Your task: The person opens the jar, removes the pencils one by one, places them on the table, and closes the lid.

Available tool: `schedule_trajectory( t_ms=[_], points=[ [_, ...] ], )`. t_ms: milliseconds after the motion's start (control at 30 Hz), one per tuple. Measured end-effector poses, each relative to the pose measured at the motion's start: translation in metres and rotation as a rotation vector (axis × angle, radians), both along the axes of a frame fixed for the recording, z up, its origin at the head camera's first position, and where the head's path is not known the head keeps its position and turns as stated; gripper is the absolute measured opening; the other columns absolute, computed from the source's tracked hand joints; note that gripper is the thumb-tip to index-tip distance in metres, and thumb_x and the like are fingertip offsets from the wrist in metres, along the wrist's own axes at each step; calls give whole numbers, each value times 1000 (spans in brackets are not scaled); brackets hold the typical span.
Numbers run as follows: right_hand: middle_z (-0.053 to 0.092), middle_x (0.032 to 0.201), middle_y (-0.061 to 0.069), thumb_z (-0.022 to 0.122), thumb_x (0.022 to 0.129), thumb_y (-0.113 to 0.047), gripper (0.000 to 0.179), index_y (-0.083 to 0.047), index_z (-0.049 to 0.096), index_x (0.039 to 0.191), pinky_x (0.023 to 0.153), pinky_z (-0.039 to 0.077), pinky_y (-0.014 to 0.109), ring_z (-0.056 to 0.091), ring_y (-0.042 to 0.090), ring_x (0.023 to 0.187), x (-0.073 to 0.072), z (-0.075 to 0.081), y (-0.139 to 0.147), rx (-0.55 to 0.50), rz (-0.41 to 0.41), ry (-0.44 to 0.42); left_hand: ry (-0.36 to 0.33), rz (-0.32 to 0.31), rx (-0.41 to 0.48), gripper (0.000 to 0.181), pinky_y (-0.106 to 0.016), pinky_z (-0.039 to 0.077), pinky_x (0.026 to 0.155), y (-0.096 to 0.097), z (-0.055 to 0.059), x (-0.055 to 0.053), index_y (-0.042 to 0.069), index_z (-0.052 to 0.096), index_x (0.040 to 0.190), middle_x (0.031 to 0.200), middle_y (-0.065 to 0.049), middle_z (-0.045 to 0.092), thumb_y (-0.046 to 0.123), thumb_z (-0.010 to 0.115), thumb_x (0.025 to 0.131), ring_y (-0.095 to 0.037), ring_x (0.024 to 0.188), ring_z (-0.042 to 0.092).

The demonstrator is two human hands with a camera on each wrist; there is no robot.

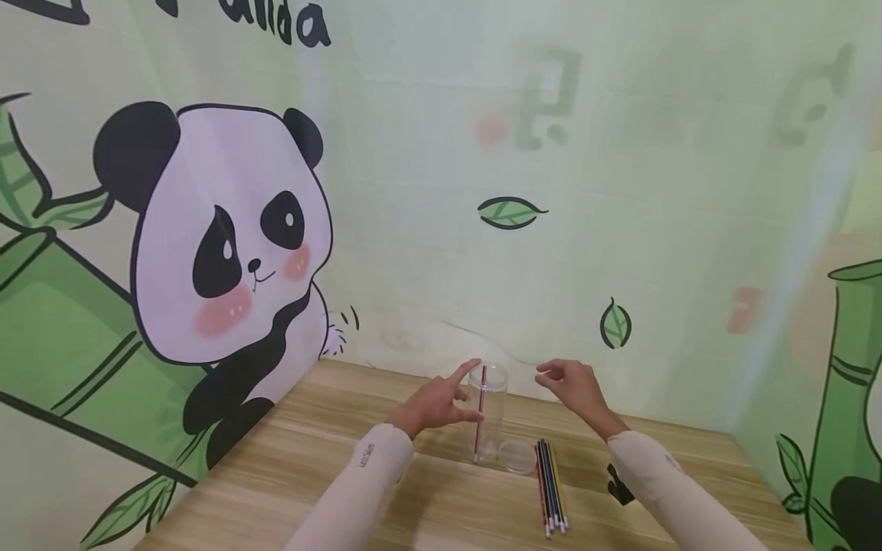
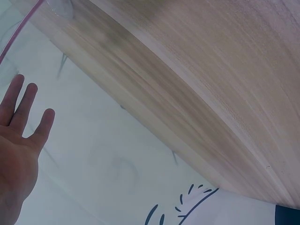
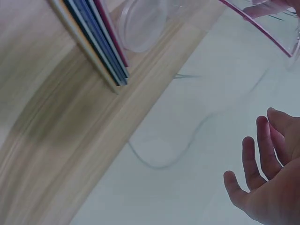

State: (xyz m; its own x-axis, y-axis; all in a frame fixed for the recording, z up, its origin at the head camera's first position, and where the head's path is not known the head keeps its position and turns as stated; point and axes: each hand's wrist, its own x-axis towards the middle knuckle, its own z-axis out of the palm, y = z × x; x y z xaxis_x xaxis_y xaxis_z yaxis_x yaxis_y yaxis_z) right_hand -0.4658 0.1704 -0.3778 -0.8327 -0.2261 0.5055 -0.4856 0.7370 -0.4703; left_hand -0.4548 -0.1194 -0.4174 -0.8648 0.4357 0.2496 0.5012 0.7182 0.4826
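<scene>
A clear cylindrical jar (image 1: 494, 417) stands upright near the back of the table. Inside it leans one dark red striped pencil (image 1: 480, 413), also seen in the right wrist view. My left hand (image 1: 437, 402) is at the jar's left side, index finger stretched up to the rim and thumb low across its front. Its other fingers (image 2: 30, 101) are straight and spread in the left wrist view. Right of the jar, my right hand (image 1: 572, 383) hangs in the air, fingers loosely bent, holding nothing. A round clear lid (image 1: 517, 457) lies beside the jar's base.
Several pencils (image 1: 550, 490) in red, blue, black and yellow lie side by side on the wooden table (image 1: 331, 459), right of the lid. A small black object (image 1: 619, 487) is partly behind my right sleeve. A panda-printed backdrop (image 1: 413, 268) rises behind the table.
</scene>
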Motion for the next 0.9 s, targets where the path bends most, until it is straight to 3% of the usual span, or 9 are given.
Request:
schedule_trajectory(
  t_ms=[667, 900],
  points=[
    [79, 92, 13, 78, 94, -14, 20, -1, 78, 108, 82, 59, 50, 75, 32, 89, 2, 23, -57, 23, 62, 18, 11, -9, -11, 99, -55, 48, 106, -4, -1, -3, 34, 17, 166, 123, -10, 75, 50, 79, 90, -34, 122, 67],
    [79, 90, 12, 80, 92, -15, 20, -2, 79, 107, 80, 60, 49, 76, 30, 88, 4, 23, -73, 38, 62, 13, 23, -8, -13, 99, -56, 48, 105, -1, -2, -5, 36, 16, 166, 121, -8, 76, 49, 79, 90, -34, 121, 67]
  ],
)
